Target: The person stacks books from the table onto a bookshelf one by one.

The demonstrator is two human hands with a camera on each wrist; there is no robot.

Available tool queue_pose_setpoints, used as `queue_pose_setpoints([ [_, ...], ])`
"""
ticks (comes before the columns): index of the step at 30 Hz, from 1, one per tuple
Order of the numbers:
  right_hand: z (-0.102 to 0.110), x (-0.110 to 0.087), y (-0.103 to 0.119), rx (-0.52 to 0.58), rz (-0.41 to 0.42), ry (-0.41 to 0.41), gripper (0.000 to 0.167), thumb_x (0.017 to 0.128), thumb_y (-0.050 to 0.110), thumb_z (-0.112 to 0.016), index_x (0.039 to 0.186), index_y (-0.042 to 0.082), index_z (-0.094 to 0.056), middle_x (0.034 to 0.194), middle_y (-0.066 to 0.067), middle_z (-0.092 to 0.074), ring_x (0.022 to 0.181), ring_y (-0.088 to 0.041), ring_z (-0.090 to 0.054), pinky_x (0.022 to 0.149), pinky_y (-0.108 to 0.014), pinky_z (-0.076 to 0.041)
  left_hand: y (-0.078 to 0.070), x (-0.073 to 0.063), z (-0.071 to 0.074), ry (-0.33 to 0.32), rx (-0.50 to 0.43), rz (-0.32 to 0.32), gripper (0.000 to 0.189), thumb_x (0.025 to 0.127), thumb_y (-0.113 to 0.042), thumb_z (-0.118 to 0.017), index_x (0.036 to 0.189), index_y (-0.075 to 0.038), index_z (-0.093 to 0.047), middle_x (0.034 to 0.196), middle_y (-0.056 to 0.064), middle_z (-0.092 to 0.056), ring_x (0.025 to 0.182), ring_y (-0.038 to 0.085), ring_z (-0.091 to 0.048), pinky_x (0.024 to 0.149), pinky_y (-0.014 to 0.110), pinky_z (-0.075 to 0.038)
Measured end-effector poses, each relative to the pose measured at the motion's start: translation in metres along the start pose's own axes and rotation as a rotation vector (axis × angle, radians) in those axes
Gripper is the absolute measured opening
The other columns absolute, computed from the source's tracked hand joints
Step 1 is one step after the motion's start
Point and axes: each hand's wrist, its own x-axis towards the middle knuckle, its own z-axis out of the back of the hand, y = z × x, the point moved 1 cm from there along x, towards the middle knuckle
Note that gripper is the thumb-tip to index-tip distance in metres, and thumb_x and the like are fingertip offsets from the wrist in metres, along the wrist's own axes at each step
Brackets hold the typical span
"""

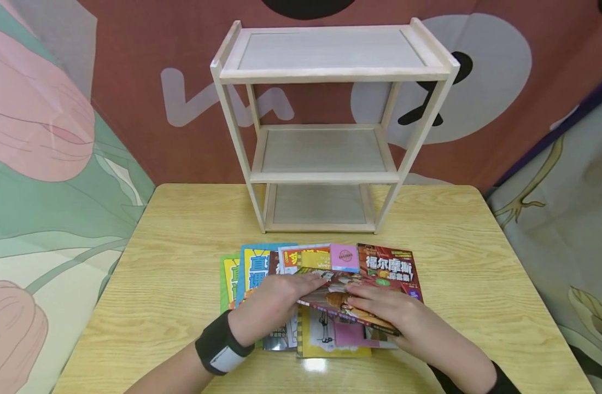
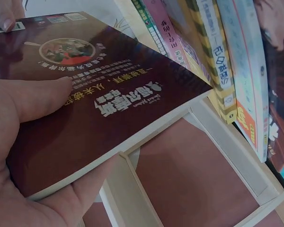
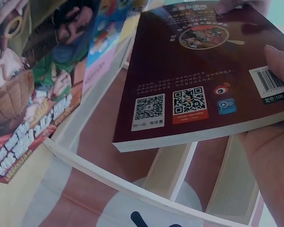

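Observation:
My left hand point(image 1: 273, 306) and right hand point(image 1: 404, 317) hold a paperback book point(image 1: 336, 301) tilted above other books. Its colourful illustrated cover shows in the head view. In the left wrist view, the left thumb lies across the dark maroon back cover point(image 2: 85, 94), with fingers on the other side. From the right wrist, the right thumb presses near the barcode beside two QR codes point(image 3: 189, 105). Underneath, a yellow book point(image 1: 325, 347) lies partly covered. A red-brown book point(image 1: 389, 265) with large white lettering lies to the right, near the right hand.
A three-tier whitish wooden shelf point(image 1: 325, 178) stands at the back of the wood-grain table point(image 1: 182, 273). Blue point(image 1: 253, 254) and green-edged point(image 1: 224, 279) books overlap at the left of the pile. A pink book point(image 1: 344, 256) shows behind the held book. Printed cloth hangs around the table.

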Motion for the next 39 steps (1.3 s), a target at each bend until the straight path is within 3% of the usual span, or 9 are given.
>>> queue_pose_setpoints([
  [3, 0.007, 0.001, 0.001, -0.013, -0.088, 0.008, 0.088, 0.06, -0.012, -0.079, 0.138, 0.018, -0.05, 0.143, -0.002, -0.049, 0.124, -0.025, -0.052, 0.099, -0.035, -0.046, 0.0, 0.0, 0.001, -0.025, -0.011, 0.005, 0.056, 0.084, 0.005, -0.061, 0.133, -0.02, -0.056, 0.13, -0.003, -0.06, 0.115, 0.009, -0.059, 0.087, 0.028, -0.053],
  [7, 0.016, 0.0, 0.003, -0.002, -0.251, 0.07, 0.086, 0.069, 0.018, -0.084, 0.144, 0.015, -0.042, 0.146, -0.006, -0.045, 0.127, -0.03, -0.049, 0.093, -0.049, -0.048, -0.001, 0.001, 0.004, -0.069, -0.005, 0.026, 0.051, 0.086, 0.005, -0.059, 0.133, -0.017, -0.056, 0.128, -0.001, -0.061, 0.115, 0.011, -0.06, 0.088, 0.029, -0.052],
  [9, 0.02, 0.0, 0.004, -0.024, -0.316, 0.09, 0.095, 0.066, 0.047, -0.08, 0.145, 0.013, -0.039, 0.148, -0.007, -0.041, 0.131, -0.03, -0.045, 0.098, -0.051, -0.044, -0.002, 0.002, 0.006, -0.1, 0.012, 0.041, 0.049, 0.087, 0.004, -0.058, 0.132, -0.015, -0.057, 0.127, 0.0, -0.062, 0.115, 0.012, -0.06, 0.088, 0.03, -0.052],
  [14, 0.031, 0.007, 0.016, -0.138, -0.414, 0.064, 0.1, 0.069, 0.06, -0.071, 0.147, 0.008, -0.034, 0.155, -0.009, -0.029, 0.14, -0.029, -0.032, 0.118, -0.037, -0.015, -0.007, 0.004, 0.012, -0.159, 0.085, 0.095, 0.051, 0.084, 0.008, -0.055, 0.129, -0.015, -0.059, 0.126, 0.001, -0.063, 0.113, 0.013, -0.061, 0.085, 0.031, -0.053],
  [16, 0.035, 0.013, 0.023, -0.186, -0.435, 0.053, 0.1, 0.071, 0.056, -0.073, 0.147, 0.006, -0.032, 0.156, -0.011, -0.024, 0.141, -0.029, -0.028, 0.119, -0.033, -0.009, -0.01, 0.005, 0.015, -0.165, 0.121, 0.122, 0.052, 0.083, 0.009, -0.057, 0.128, -0.016, -0.061, 0.126, 0.001, -0.063, 0.112, 0.013, -0.062, 0.084, 0.032, -0.054],
  [22, 0.032, 0.035, 0.034, -0.354, -0.422, 0.06, 0.098, 0.069, 0.045, -0.08, 0.141, -0.005, -0.037, 0.152, -0.022, -0.028, 0.14, -0.035, -0.03, 0.108, -0.054, -0.031, -0.019, 0.009, 0.022, -0.193, 0.227, 0.189, 0.059, 0.073, 0.011, -0.069, 0.124, -0.018, -0.064, 0.124, 0.002, -0.064, 0.11, 0.018, -0.064, 0.083, 0.033, -0.054],
  [28, 0.013, 0.044, 0.025, -0.446, -0.402, 0.064, 0.083, 0.069, 0.029, -0.083, 0.134, -0.007, -0.047, 0.142, -0.025, -0.042, 0.132, -0.036, -0.042, 0.105, -0.051, -0.037, -0.024, 0.014, 0.021, -0.251, 0.27, 0.2, 0.055, 0.073, 0.012, -0.067, 0.119, -0.019, -0.067, 0.119, 0.003, -0.066, 0.106, 0.02, -0.066, 0.085, 0.035, -0.054],
  [33, 0.0, 0.046, 0.015, -0.463, -0.38, 0.055, 0.059, 0.071, 0.003, -0.076, 0.126, -0.006, -0.056, 0.132, -0.022, -0.055, 0.121, -0.033, -0.055, 0.097, -0.046, -0.046, -0.026, 0.017, 0.022, -0.27, 0.29, 0.191, 0.05, 0.075, 0.009, -0.069, 0.117, -0.019, -0.068, 0.118, 0.003, -0.067, 0.104, 0.02, -0.067, 0.084, 0.035, -0.054],
  [39, -0.001, 0.05, 0.007, -0.498, -0.351, 0.039, 0.057, 0.067, -0.007, -0.074, 0.122, -0.006, -0.06, 0.122, -0.02, -0.062, 0.11, -0.032, -0.063, 0.089, -0.04, -0.052, -0.026, 0.019, 0.025, -0.281, 0.297, 0.18, 0.05, 0.075, 0.011, -0.068, 0.117, -0.016, -0.069, 0.117, 0.005, -0.067, 0.104, 0.022, -0.067, 0.085, 0.036, -0.054],
])
